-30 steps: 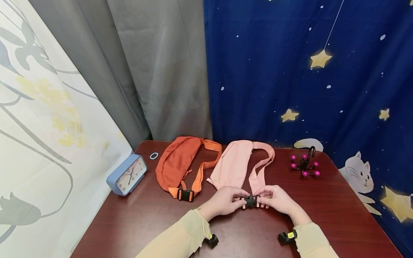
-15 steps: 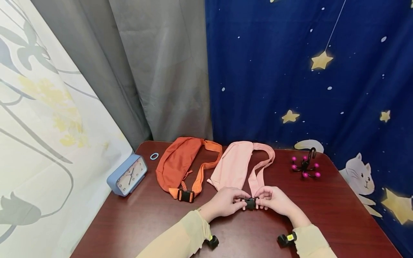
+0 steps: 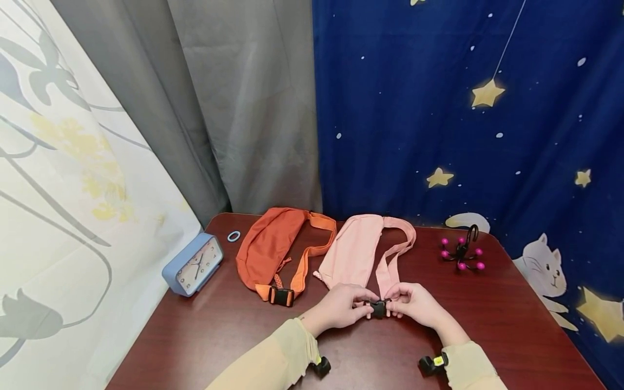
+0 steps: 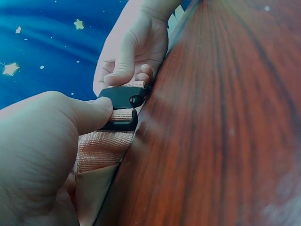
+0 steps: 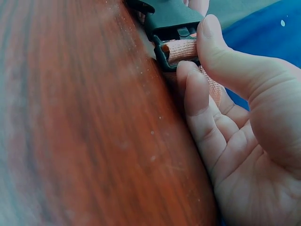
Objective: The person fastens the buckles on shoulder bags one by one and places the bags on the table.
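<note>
A pink waist bag (image 3: 353, 249) lies on the table with its strap looped to the right. At its near end is a black side-release buckle (image 3: 378, 309), its two halves sitting together. My left hand (image 3: 341, 307) pinches the buckle's left end; in the left wrist view, the thumb presses on the black plastic (image 4: 120, 97). From the other side, my right hand (image 3: 414, 304) pinches the right end, where the pink webbing (image 5: 181, 50) passes through the buckle's bar. Some fingers of the left hand are hidden behind the buckle and strap.
Left of the pink bag lies an orange-red waist bag (image 3: 270, 244) with its black buckle (image 3: 281, 296) fastened. A blue alarm clock (image 3: 192, 265) and a small blue ring (image 3: 233, 236) are farther left. A black hook rack with pink tips (image 3: 461, 252) stands at the right.
Both hands keep their pinch on the black buckle, which stays almost in place. The whole head view has shifted very slightly; the bags and other things lie as before.
</note>
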Demonstrator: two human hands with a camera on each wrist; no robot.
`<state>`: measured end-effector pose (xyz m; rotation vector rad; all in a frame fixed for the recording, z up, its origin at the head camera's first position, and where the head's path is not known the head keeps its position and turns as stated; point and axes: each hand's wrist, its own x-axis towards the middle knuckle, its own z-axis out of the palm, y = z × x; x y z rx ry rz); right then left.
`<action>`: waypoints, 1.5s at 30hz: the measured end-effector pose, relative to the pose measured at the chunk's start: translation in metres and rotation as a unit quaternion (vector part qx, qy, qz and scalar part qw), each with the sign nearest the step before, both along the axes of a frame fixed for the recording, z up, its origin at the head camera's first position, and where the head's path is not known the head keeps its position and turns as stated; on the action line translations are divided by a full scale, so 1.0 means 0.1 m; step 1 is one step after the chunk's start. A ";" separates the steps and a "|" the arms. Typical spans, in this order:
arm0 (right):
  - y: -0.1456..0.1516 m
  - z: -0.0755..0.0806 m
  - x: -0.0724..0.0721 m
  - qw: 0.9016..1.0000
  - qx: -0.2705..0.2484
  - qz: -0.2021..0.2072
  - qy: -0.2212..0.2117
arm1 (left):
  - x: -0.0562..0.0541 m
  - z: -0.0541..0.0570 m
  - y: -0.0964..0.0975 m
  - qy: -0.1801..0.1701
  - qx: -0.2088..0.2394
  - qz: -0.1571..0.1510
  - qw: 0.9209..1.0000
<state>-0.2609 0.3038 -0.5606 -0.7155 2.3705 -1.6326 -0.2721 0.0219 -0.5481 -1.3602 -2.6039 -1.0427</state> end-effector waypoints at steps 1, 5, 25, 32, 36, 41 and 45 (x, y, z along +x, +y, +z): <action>0.00 0.00 0.00 1.000 0.000 -0.001 0.001 | 0.00 0.00 0.00 0.001 -0.001 0.001 1.000; -0.01 -0.01 0.00 1.000 0.001 0.000 0.000 | 0.01 0.01 0.00 -0.001 -0.002 0.003 1.000; -0.06 -0.03 0.00 1.000 0.003 0.011 0.001 | 0.01 0.01 0.01 0.006 -0.007 0.014 1.000; -0.07 -0.01 0.01 1.000 0.008 0.013 0.003 | 0.01 0.01 0.01 0.000 -0.003 0.013 1.000; -0.07 0.02 0.01 1.000 0.017 0.023 0.006 | 0.02 0.01 0.01 -0.001 0.003 0.009 1.000; -0.06 0.08 0.02 0.999 0.034 0.038 0.015 | 0.03 0.02 0.01 0.005 0.005 0.006 1.000; -0.07 0.17 0.05 0.997 0.058 0.040 0.024 | 0.05 0.06 -0.01 0.054 -0.011 0.005 0.998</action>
